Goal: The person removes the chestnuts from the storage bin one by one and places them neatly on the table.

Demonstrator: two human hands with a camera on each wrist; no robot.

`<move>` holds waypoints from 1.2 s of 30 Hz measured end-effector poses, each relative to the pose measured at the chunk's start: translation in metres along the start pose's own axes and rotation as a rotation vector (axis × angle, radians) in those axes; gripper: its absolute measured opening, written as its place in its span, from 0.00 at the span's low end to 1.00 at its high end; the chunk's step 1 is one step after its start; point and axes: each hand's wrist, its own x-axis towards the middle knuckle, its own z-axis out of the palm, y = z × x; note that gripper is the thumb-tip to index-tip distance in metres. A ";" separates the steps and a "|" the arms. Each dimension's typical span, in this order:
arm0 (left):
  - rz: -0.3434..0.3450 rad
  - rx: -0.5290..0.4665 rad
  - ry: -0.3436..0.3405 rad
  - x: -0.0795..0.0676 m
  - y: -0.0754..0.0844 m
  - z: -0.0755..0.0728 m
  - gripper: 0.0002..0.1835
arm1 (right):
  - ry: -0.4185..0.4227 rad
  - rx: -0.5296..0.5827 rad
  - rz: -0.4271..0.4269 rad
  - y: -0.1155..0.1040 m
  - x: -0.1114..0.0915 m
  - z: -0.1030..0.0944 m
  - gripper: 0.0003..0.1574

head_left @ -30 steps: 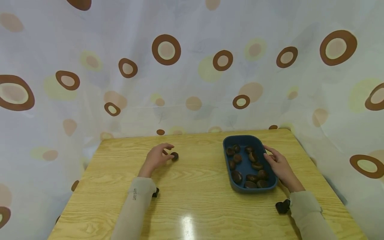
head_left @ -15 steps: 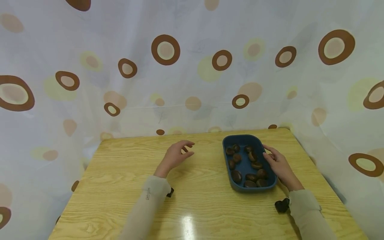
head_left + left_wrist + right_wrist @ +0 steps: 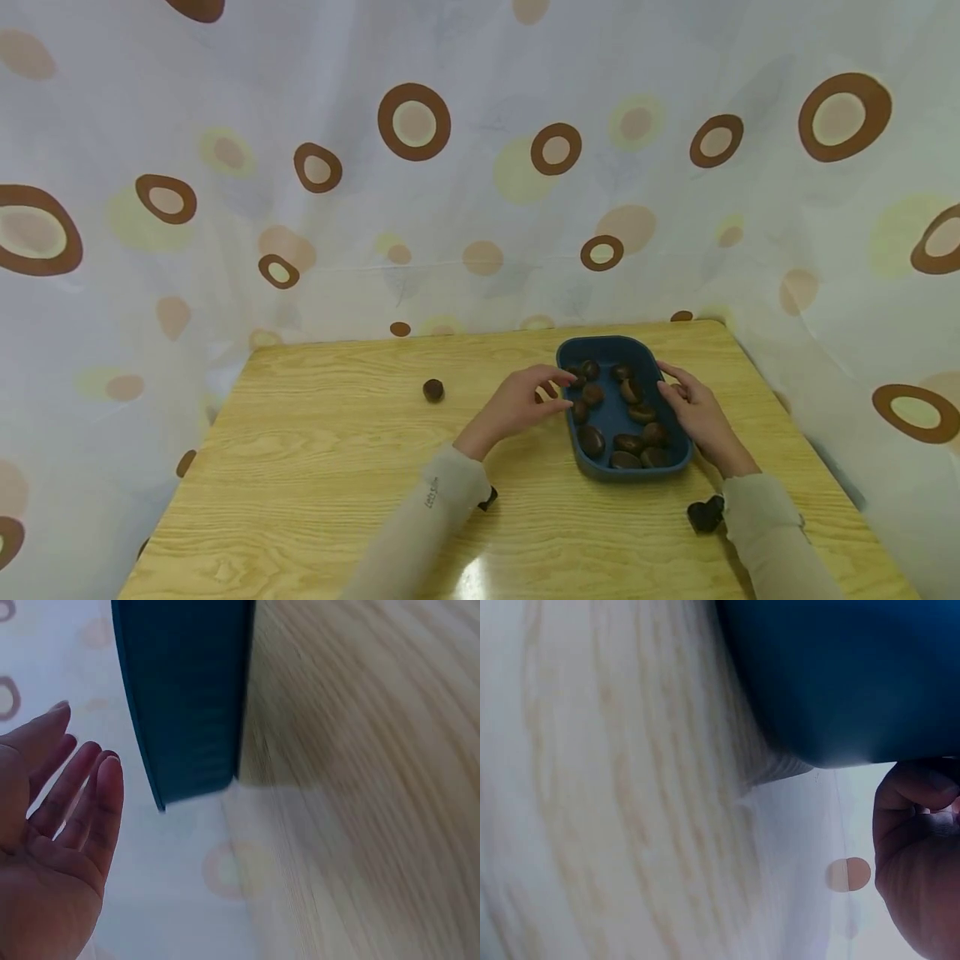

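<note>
My left hand (image 3: 517, 402) reaches the left rim of a deep blue plastic tray (image 3: 611, 473), its fingertips over the edge. In the left wrist view the fingers (image 3: 105, 814) are spread and hold nothing, apart from the tray's outer wall (image 3: 184, 712). On the tray's right side my right hand (image 3: 697, 412) grips the rim, thumb at the edge; the right wrist view shows curled fingers (image 3: 922, 787) against it. Inside lie several dark brown, rounded, pebble-like pieces (image 3: 591, 442). One similar dark round piece (image 3: 433, 390) sits alone on the table, left of the tray.
The wood-grain table (image 3: 315, 467) backs onto a white curtain (image 3: 480, 192) printed with brown rings. A black wrist camera (image 3: 705, 515) shows beside the right sleeve (image 3: 776, 533), another (image 3: 488, 498) beside the left sleeve (image 3: 431, 517).
My left hand has swept right from beside the lone dark piece to the tray's left rim. That piece, hidden behind the hand half a second ago, shows again. The right hand and tray stay put.
</note>
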 end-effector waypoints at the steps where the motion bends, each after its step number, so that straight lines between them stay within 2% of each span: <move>1: 0.017 0.004 -0.011 0.003 0.004 0.003 0.22 | 0.000 0.002 -0.006 0.000 0.000 0.000 0.37; 5: 0.083 0.028 -0.047 0.017 0.015 0.019 0.21 | -0.006 0.020 -0.011 0.000 0.000 0.000 0.37; 7: 0.107 0.041 -0.070 0.024 0.020 0.027 0.21 | -0.013 0.033 0.003 -0.009 -0.002 -0.001 0.36; 12: 0.111 0.078 -0.136 0.039 0.030 0.046 0.22 | 0.002 0.001 0.005 -0.011 -0.002 -0.001 0.35; 14: 0.111 0.101 -0.158 0.045 0.032 0.053 0.22 | 0.011 -0.019 -0.002 -0.002 0.000 -0.001 0.36; 17: 0.106 0.138 -0.182 0.052 0.035 0.062 0.22 | 0.003 -0.031 0.004 0.000 -0.001 -0.002 0.37; 22: 0.064 0.217 -0.210 0.061 0.035 0.071 0.21 | -0.011 -0.035 0.010 -0.002 -0.001 -0.003 0.38; 30: -0.025 0.438 -0.286 0.067 0.037 0.080 0.23 | -0.013 0.001 0.011 -0.002 -0.002 -0.003 0.38; 36: -0.083 0.474 -0.353 0.067 0.041 0.080 0.22 | -0.014 0.017 0.009 -0.002 -0.002 -0.003 0.38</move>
